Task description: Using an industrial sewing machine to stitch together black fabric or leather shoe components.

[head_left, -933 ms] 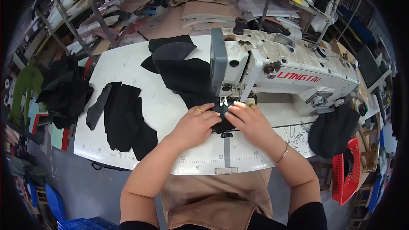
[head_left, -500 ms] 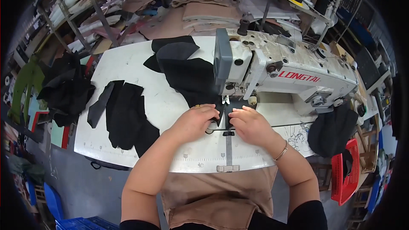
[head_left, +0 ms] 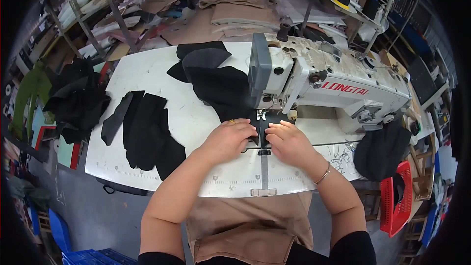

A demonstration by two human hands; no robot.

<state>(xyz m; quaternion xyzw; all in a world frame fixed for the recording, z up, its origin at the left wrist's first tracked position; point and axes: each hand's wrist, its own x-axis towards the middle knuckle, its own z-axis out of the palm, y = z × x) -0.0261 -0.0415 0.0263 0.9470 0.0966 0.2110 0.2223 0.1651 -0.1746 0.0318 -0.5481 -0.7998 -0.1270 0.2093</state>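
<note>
Small black fabric piece (head_left: pixel 261 128) sits flat on the machine bed, right under the needle area, pinched between both sets of fingertips. Left hand (head_left: pixel 229 140) lies palm-down, fingers curled narrow, tips pressing the piece's left edge; ring visible on one finger. Right hand (head_left: pixel 289 142) mirrors it, fingers close together, tips on the piece's right edge; bracelet (head_left: pixel 322 176) at the wrist. Just beyond the fingertips: white sewing machine (head_left: pixel 333 88), head directly above the piece. More black fabric (head_left: pixel 221 86) trails behind the needle, away from the fingers. Left of the left hand, well apart: stack of black cut pieces (head_left: pixel 147 135) on the white table (head_left: pixel 162 68). Right of the right hand: red basket (head_left: pixel 400 201) off the table edge.
</note>
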